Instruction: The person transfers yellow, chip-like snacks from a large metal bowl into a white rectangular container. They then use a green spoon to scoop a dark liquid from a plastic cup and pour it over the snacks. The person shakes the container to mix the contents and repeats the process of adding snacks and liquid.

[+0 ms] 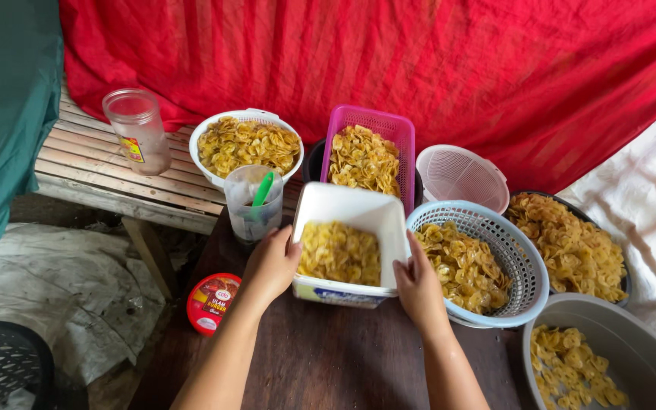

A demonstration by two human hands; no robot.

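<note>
The white square tub [347,247] of yellow chips [339,253] sits in the middle of the frame on the dark table [328,357], tipped a little toward the person, likely so the chips stay in. The left hand [271,266] and right hand [417,287] hold its two sides, fingers curled on the walls. More chips fill the blue basket [495,266] just right.

both hands [347,277] grip a white tub [351,220] of banana chips [339,253].

A white square tub [351,209] of yellow banana chips [339,253] sits tilted on the dark table.
</note>
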